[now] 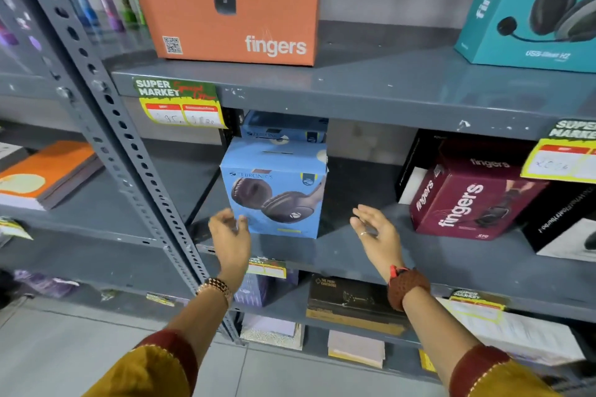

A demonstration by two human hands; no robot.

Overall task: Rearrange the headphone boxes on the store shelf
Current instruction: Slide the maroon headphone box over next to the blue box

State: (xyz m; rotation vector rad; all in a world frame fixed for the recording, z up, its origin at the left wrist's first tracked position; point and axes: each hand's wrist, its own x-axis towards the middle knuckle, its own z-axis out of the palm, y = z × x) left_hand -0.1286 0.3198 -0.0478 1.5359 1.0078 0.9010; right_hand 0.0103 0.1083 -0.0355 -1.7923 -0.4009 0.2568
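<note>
Now the blue box (274, 193) stands upright on the middle shelf (403, 255). Left hand (230, 235) is spread at its lower left corner; right hand (377, 232) is spread, apart from it.

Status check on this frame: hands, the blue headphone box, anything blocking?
Left hand open at the blue box lower left corner; contact unclear. Right hand open, clear of it. Box upright on middle shelf. Nothing blocking; maroon box farther right.
</note>
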